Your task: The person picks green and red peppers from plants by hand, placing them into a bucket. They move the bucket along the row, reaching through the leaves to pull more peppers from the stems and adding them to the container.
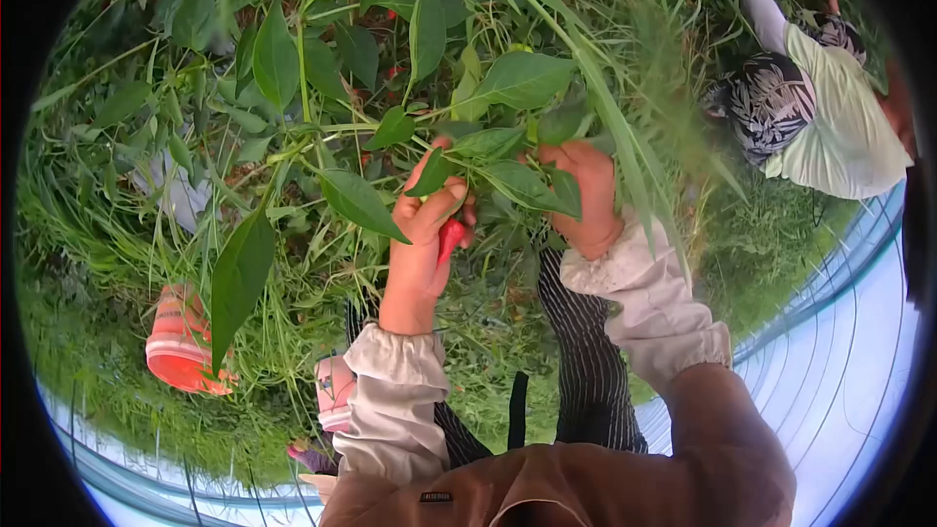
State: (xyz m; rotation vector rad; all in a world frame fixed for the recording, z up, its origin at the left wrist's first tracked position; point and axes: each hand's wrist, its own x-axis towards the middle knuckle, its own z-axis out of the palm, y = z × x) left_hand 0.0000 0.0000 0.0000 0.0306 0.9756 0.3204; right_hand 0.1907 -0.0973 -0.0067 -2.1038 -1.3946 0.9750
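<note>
My left hand (429, 210) is closed around a red chili pepper (450, 238), which pokes out below the fingers. Its index finger points up beside the leaves. My right hand (588, 193) is up against the same pepper plant (522, 83), its fingers curled in by a leafy branch. Leaves cover the right fingertips, so what they grip is hidden. Broad green leaves (527, 183) hang between both hands. Loose pale sleeve covers reach over both forearms.
A pink-red bucket (179, 337) lies tilted in the grass at left. Another pink container (335, 392) stands near my legs. At upper right a person (830, 107) in a patterned head covering bends into the plants. Tall grass blades (610, 98) cross near my right hand.
</note>
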